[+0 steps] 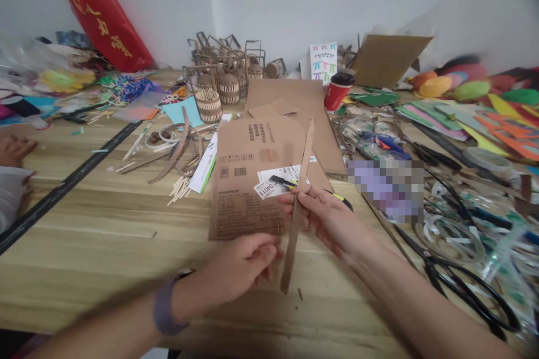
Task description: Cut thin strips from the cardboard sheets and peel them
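You hold a long cardboard strip (pixel 300 202) up over the surface (pixel 105 219), your right hand (pixel 324 216) pinching it near the middle, your left hand (pixel 244 263) curled loosely by its lower end, touching it at most lightly. The strip looks already cut free; the flat cardboard sheet (pixel 248 179) lies beneath. Finished little cardboard lanterns (pixel 223 84) stand at the back, scissors (pixel 463 286) lie to your right.

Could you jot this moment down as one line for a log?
right hand: pinches cardboard strip | left hand: beside strip's lower end, contact unclear | under: flattened cardboard box | scissors at right
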Available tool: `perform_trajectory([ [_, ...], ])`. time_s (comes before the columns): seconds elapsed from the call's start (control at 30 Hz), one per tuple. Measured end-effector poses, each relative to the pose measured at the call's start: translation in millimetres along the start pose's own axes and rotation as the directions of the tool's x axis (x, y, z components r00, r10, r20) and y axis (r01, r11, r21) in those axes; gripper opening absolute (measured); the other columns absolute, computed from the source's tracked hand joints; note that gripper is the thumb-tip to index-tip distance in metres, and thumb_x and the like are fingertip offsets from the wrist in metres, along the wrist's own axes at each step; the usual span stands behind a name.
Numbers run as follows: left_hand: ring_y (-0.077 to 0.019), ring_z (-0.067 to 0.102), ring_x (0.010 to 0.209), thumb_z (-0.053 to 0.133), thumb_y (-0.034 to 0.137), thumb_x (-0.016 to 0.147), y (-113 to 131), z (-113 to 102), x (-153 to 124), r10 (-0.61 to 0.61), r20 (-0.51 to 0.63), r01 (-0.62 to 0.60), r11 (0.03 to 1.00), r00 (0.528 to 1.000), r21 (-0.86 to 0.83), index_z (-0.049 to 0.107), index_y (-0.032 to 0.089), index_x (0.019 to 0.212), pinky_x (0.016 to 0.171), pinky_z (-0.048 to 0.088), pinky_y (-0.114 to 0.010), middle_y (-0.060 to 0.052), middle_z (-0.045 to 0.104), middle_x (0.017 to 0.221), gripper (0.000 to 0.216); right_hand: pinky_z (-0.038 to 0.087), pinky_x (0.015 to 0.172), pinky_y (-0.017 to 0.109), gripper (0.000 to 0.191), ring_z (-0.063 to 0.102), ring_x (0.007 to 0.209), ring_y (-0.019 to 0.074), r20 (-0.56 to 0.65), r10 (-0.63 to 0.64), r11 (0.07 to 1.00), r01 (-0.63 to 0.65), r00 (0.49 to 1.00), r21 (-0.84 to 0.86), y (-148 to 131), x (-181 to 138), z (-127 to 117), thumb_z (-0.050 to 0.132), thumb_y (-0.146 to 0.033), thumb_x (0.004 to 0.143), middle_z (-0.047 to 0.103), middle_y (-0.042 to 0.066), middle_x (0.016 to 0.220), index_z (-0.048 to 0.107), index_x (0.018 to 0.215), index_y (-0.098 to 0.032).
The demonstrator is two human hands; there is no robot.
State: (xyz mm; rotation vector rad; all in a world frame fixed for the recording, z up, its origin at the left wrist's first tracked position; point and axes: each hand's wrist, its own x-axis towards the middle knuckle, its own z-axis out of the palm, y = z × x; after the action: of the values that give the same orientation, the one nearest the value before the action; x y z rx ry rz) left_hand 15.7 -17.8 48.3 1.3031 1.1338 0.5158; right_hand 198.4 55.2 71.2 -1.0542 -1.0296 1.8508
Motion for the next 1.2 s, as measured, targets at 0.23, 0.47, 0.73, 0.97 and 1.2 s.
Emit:
perform_trajectory([
  [0.23,-0.0061,0.036,0.053,0.065,0.049,0.081,5.0,5.8,10.0,-0.146,0.154,0.197,0.892,0.977,-0.406,0.068,0.013,0.097,0.050,0.025,-0.020,-0.002,0.063,0.077,0.040,0.054,0.070,0.022,0.006,0.068,0.071,0.0104,-0.068,0.007,0.997,-0.002,0.998,0.071,-6.2,16.7,3.8,0.061,-0.021,0.087,0.076,0.003,0.086,0.059,0.082,-0.020],
  [0.47,-0.0020,0.041,0.051,0.081,0.044,0.068,1.8,-6.4,17.4,-0.127,0.274,0.276,0.732,0.953,-0.623,0.072,0.011,0.095,0.047,0.027,-0.016,-0.004,0.065,0.079,0.043,0.053,0.069,0.022,0.005,0.067,0.072,0.0103,-0.070,-0.013,0.997,0.019,0.997,0.078,-10.0,24.7,-0.7,0.063,-0.024,0.085,0.075,0.003,0.089,0.061,0.085,-0.020],
  [0.73,-0.0036,0.048,0.052,0.077,0.040,0.070,-1.3,-5.8,22.9,-0.093,0.136,0.159,0.751,0.986,-0.641,0.068,0.010,0.079,0.048,0.034,-0.017,-0.002,0.065,0.073,0.033,0.048,0.057,0.025,0.027,0.059,0.064,0.0127,-0.125,-0.148,0.941,0.101,0.981,-0.322,16.3,6.7,-13.3,0.070,-0.044,0.078,0.065,0.000,0.076,0.062,0.090,-0.020],
  [0.97,-0.0075,0.050,0.052,0.069,0.033,0.072,-4.2,-7.0,26.1,-0.092,-0.007,0.066,0.770,0.996,-0.635,0.061,0.014,0.067,0.050,0.036,-0.020,0.001,0.058,0.061,0.022,0.042,0.051,0.024,0.008,0.053,0.057,0.0126,0.262,-0.413,0.453,0.446,0.872,-0.772,35.5,-28.3,-1.4,0.058,-0.024,0.086,0.060,-0.001,0.067,0.063,0.080,-0.023],
  [1.2,-0.0075,0.050,0.055,0.069,0.032,0.072,-0.8,-2.0,24.0,-0.086,-0.019,0.051,0.734,0.996,-0.678,0.060,0.014,0.068,0.052,0.037,-0.020,0.001,0.059,0.063,0.021,0.048,0.056,0.023,0.009,0.060,0.066,0.0135,0.400,-0.470,0.291,0.566,0.787,-0.771,38.6,-32.2,4.2,0.058,-0.016,0.085,0.064,0.000,0.076,0.063,0.086,-0.024],
])
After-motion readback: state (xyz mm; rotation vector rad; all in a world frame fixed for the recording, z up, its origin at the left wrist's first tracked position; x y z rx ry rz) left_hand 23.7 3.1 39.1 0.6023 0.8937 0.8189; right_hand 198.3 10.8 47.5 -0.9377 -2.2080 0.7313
